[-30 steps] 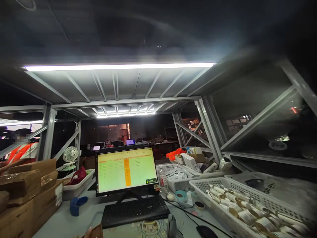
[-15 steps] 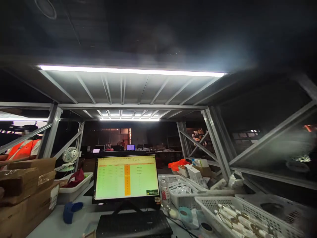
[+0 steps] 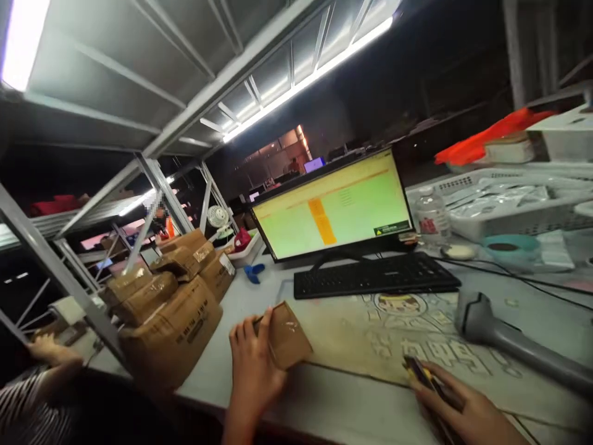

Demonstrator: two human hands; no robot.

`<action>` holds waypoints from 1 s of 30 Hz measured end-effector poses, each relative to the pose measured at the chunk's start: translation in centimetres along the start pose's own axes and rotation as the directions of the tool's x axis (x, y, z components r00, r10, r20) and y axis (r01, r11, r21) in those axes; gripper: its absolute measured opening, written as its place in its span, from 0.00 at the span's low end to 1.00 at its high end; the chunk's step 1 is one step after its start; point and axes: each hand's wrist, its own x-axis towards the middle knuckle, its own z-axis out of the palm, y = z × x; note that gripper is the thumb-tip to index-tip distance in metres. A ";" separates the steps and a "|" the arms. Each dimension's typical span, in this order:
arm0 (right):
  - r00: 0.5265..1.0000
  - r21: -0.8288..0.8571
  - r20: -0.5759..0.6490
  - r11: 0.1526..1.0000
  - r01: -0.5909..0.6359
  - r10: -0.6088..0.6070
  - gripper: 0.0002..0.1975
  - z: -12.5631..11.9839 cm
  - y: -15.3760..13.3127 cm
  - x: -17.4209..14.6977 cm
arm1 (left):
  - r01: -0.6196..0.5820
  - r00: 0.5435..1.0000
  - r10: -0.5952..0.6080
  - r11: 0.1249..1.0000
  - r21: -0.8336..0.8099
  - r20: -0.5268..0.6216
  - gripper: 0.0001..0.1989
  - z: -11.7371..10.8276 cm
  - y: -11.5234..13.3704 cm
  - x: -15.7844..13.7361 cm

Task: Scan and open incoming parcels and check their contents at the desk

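Near the front edge of the counter [image 3: 343, 402], toward its left corner, a person's left hand [image 3: 254, 361] is wrapped around the left side of a small brown box [image 3: 288, 337], fingers pressed against it. The box is tilted, its visible face seeming a little longer from far left to near right; whether its base touches the counter is hard to tell. It sits by the left end of a printed mat [image 3: 333, 340].

The right hand [image 3: 467, 405] is well apart, farther right along the same front edge, closed around a slim dark-and-yellow tool [image 3: 428, 383]. The tool's long axis slants away from the body, its tip up and to the left. From that tip, the box lies left and slightly farther back — a clear stretch of mat between them. The left hand is the nearer one, already on the box; the right touches only the tool.

Beyond the mat stands a keyboard [image 3: 375, 276]; a gray scanner [image 3: 491, 330] lies behind the right hand — cartons [image 3: 180, 327] crowd the counter's left edge.
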 end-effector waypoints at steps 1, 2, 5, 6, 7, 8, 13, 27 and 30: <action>0.995 0.016 0.091 0.999 -0.047 0.045 0.33 -0.5 -0.8 -0.5 | 0.000 1.000 -0.001 1.000 0.028 0.022 0.48 -0.4 0.3 -0.2; 0.982 0.027 0.174 0.996 -0.085 0.079 0.32 -1.0 -2.0 -1.1 | -0.002 0.999 -0.001 0.998 0.057 0.047 0.47 -0.9 0.5 -0.4; 0.950 0.035 0.300 0.994 -0.101 0.086 0.26 -1.7 -6.5 -2.8 | -0.028 0.993 0.012 0.991 0.133 0.117 0.45 -2.0 1.2 -0.8; 0.948 0.005 0.315 0.998 -0.056 0.052 0.24 -1.6 -8.2 -3.2 | -0.036 0.992 0.017 0.988 0.152 0.128 0.44 -2.2 1.3 -0.8; 0.938 -0.050 0.346 0.998 0.022 -0.004 0.23 -1.4 -9.9 -3.3 | -0.046 0.991 0.025 0.986 0.161 0.129 0.44 -2.2 1.3 -0.9; 0.924 -0.102 0.377 0.989 0.111 -0.065 0.22 -1.2 -11.6 -3.4 | -0.051 0.991 0.029 0.985 0.163 0.132 0.45 -2.2 1.4 -0.9; 0.755 -0.346 0.592 0.758 0.553 -0.281 0.18 1.0 -19.9 -2.9 | -0.021 0.991 0.003 0.991 0.133 0.133 0.45 -1.9 1.9 -1.5; 0.738 -0.649 0.668 0.409 0.641 -0.095 0.18 6.1 -23.8 -4.1 | -0.020 0.996 0.010 0.993 0.113 0.091 0.43 -1.3 2.9 -2.8; 0.745 -0.668 0.664 0.398 0.629 -0.062 0.17 6.0 -23.7 -4.9 | -0.022 0.998 0.013 0.991 0.130 0.069 0.41 -1.2 3.1 -3.0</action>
